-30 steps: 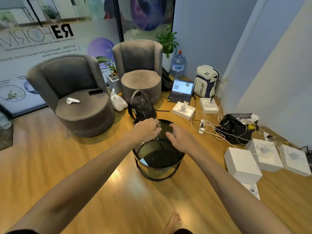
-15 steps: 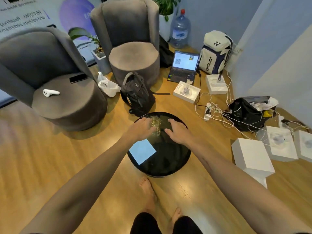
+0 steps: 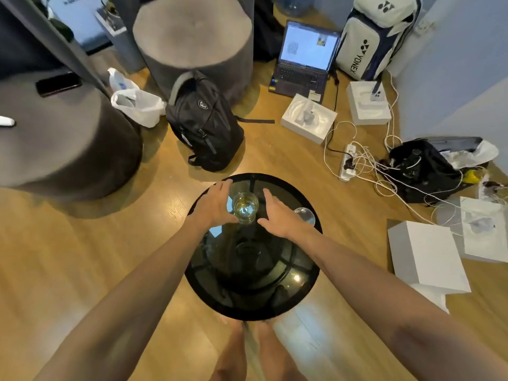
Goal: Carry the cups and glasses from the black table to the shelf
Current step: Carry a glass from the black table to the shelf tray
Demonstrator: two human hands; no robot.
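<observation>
Left hand: your left hand (image 3: 213, 206) lies on the far part of the black table (image 3: 247, 303), fingers extended and spread, thumb against the near side of the glass; it clamps nothing.
Glass: the tumbler (image 3: 245, 207) stands upright between your two hands, near the table's far edge, holding a little yellowish liquid.
Right hand: your right hand (image 3: 277, 213) hovers just beside the tumbler, fingers straight and apart, gripping nothing.
Second glass: a clear glass (image 3: 304, 215) sits by the right edge, partly hidden behind your right hand; whether the hand touches it, you cannot tell.
Risk: close carelessly on the tumbler and it may tip and spill; your right wrist could knock the hidden glass off the right edge.
Shelf: not in view.
</observation>
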